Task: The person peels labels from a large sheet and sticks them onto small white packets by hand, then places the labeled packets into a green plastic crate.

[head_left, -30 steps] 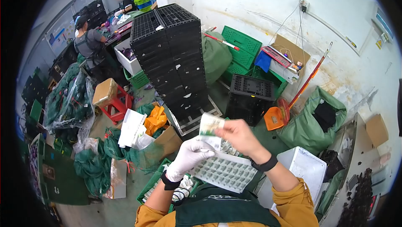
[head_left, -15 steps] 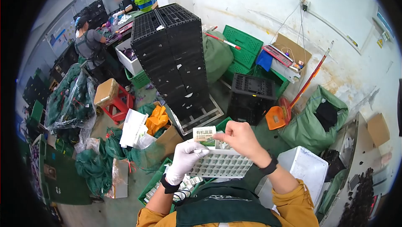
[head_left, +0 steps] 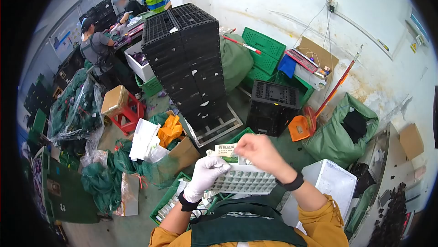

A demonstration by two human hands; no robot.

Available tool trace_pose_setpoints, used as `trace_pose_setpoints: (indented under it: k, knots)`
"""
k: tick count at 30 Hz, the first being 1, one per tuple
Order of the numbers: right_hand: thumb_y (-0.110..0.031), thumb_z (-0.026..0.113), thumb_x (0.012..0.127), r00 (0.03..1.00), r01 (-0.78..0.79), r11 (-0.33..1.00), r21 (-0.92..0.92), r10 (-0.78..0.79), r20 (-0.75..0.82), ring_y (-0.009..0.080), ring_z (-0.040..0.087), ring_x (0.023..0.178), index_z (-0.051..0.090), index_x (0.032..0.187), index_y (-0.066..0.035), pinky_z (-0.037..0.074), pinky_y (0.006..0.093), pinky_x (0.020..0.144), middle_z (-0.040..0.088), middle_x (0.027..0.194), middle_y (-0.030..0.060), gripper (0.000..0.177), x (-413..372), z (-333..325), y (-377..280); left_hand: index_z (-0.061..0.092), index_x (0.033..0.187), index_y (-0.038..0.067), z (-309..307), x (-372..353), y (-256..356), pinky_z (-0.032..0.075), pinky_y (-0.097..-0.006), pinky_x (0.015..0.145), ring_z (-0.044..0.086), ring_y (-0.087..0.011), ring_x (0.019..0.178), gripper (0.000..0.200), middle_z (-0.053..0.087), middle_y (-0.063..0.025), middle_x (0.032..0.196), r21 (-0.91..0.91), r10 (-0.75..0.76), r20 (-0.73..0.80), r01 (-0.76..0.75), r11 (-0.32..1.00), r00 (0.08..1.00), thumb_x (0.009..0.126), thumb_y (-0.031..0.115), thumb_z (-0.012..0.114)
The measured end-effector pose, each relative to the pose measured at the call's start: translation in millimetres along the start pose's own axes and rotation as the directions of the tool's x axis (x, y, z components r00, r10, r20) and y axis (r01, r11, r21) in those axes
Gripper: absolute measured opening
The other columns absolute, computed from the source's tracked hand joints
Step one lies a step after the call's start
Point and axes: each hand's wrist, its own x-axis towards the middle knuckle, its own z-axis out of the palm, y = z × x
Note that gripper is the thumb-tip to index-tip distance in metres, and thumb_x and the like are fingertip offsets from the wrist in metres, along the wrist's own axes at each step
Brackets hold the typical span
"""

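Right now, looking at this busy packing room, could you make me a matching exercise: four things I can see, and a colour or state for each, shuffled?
Things:
1. left hand
2. right hand
3. stool
4. dustpan

Colour or state:
A. orange, on the floor
B. bare, pinching the single label
C. red, with a cardboard box on top
D. white-gloved, holding the label sheet

Pairs: 1-D, 2-B, 3-C, 4-A.
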Motion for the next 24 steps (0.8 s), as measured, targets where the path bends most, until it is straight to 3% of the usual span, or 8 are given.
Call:
trace_pose_setpoints:
  k: [5, 7, 9, 11, 14, 17, 20, 24]
  knots:
    - [-0.018, 0.069, 0.073, 0.951, 0.018, 0.895, -0.446, -0.154, -0.270, 0.0207, 0.047, 0.048, 0.053, 0.070, -0.002, 0.037, 0.0303, 0.048, 0.053, 0.060, 0.0135, 0.023, -3.3, 18.9, 0.5, 0.064, 0.074, 0.000, -2.7, 2.8, 2.2, 0.042, -0.0233, 0.062, 0.052, -0.0085, 0.067, 0.011, 0.058, -0.0008, 0.071, 0.035, 0.109, -0.001, -0.109, 0.993, 0.994, 0.075, 0.009, 0.069]
    - [-0.017, 0.067, 0.076, 0.982, -0.039, 0.903, -0.428, -0.045, -0.185, 0.0138, 0.051, 0.052, 0.056, 0.074, 0.001, 0.038, 0.0290, 0.050, 0.057, 0.063, 0.0102, 0.021, 2.6, 9.1, 3.8, 0.064, 0.074, 0.000, -6.5, 4.4, 1.8, 0.042, -0.0236, 0.064, 0.052, -0.0090, 0.069, 0.011, 0.058, -0.0013, 0.073, 0.062, 0.114, 0.002, -0.113, 0.992, 0.994, 0.074, 0.009, 0.069]
    - [-0.013, 0.063, 0.081, 0.988, -0.030, 0.997, 0.068, 0.019, 0.154, 0.0070, 0.053, 0.060, 0.060, 0.082, 0.005, 0.039, 0.0273, 0.051, 0.061, 0.068, 0.0048, 0.018, 1.2, 6.6, -0.9, 0.064, 0.074, 0.000, -7.1, 5.7, 4.3, 0.042, -0.0235, 0.064, 0.053, -0.0092, 0.069, 0.010, 0.059, -0.0014, 0.073, 0.007, 0.072, 0.045, -0.072, 0.997, 0.996, 0.075, 0.009, 0.069]
    - [-0.002, 0.057, 0.083, 0.997, -0.070, 0.923, 0.378, 0.071, 0.012, 0.0050, 0.055, 0.069, 0.062, 0.090, 0.006, 0.045, 0.0211, 0.059, 0.063, 0.076, 0.0027, 0.011, 9.0, 6.9, 7.8, 0.065, 0.076, 0.000, -4.3, 5.6, 5.2, 0.042, -0.0227, 0.062, 0.053, -0.0086, 0.067, 0.010, 0.060, -0.0006, 0.072, -0.067, 0.004, 0.089, 0.002, 0.998, 0.996, 0.076, 0.009, 0.068]
    - [-0.002, 0.057, 0.083, 0.976, -0.147, 0.910, 0.388, 0.198, -0.094, 0.0067, 0.057, 0.070, 0.061, 0.081, 0.005, 0.046, 0.0206, 0.063, 0.064, 0.076, 0.0062, 0.008, 29.3, -14.4, 32.5, 0.064, 0.077, 0.001, 3.7, -1.4, -1.0, 0.042, -0.0206, 0.063, 0.054, -0.0070, 0.067, 0.010, 0.059, 0.0013, 0.073, -0.197, -0.197, 0.218, 0.241, 0.950, 0.956, 0.078, 0.010, 0.067]
    - [-0.006, 0.061, 0.083, 0.965, -0.069, 0.992, 0.107, 0.093, -0.244, 0.0012, 0.046, 0.059, 0.057, 0.079, 0.002, 0.037, 0.0185, 0.053, 0.054, 0.064, -0.0027, 0.009, 29.9, -21.2, 37.6, 0.064, 0.076, 0.001, -0.7, -1.1, -9.0, 0.042, -0.0212, 0.063, 0.054, -0.0072, 0.067, 0.010, 0.059, 0.0008, 0.074, -0.072, -0.133, 0.141, 0.144, 0.987, 0.981, 0.078, 0.010, 0.067]
    - [-0.005, 0.064, 0.079, 0.999, -0.022, 0.997, 0.069, 0.023, -0.023, -0.0005, 0.041, 0.058, 0.051, 0.098, -0.004, 0.033, 0.0175, 0.051, 0.046, 0.063, -0.0048, 0.023, 11.7, -9.9, 7.0, 0.064, 0.076, 0.000, -2.9, 1.8, -8.4, 0.042, -0.0224, 0.063, 0.054, -0.0077, 0.068, 0.010, 0.059, -0.0010, 0.072, -0.017, -0.009, 0.081, 0.010, 1.000, 0.997, 0.077, 0.010, 0.067]
    - [-0.007, 0.068, 0.071, 0.949, 0.294, 0.936, -0.193, -0.311, -0.060, 0.0188, 0.051, 0.063, 0.048, 0.102, -0.002, 0.042, 0.0296, 0.061, 0.049, 0.074, 0.0074, 0.037, 3.1, 19.5, 2.2, 0.063, 0.075, 0.000, -2.6, 2.0, 2.5, 0.043, -0.0234, 0.065, 0.053, -0.0086, 0.069, 0.010, 0.059, -0.0020, 0.073, 0.003, 0.028, 0.049, -0.028, 1.000, 0.998, 0.076, 0.008, 0.067]
